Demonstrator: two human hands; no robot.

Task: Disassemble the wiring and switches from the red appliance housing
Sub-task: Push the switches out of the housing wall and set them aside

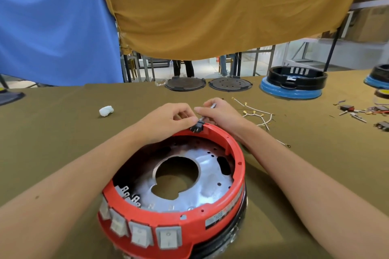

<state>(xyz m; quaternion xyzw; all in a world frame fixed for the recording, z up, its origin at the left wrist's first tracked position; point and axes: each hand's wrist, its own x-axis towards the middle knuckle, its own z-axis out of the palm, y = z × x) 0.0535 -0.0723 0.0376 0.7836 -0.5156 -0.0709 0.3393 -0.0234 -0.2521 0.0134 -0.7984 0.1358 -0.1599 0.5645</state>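
On the olive-draped counter (pixel 63 132), beneath hanging blue and mustard cloths, the red housing (pixel 210 214) sits before me. My left hand (pixel 168 118) pinches the black connector (pixel 196 128) on its far rim; my right hand (pixel 219 111) grips a metal tool (pixel 207 112) against it. Loose white wires (pixel 259 113) lie just right; grey switches (pixel 168 236) line the near wall.

At lower centre we see the housing (pixel 223 212) on the table (pixel 52 132), loose wires (pixel 257 113) to its upper right, two round plates (pixel 185 83) behind.
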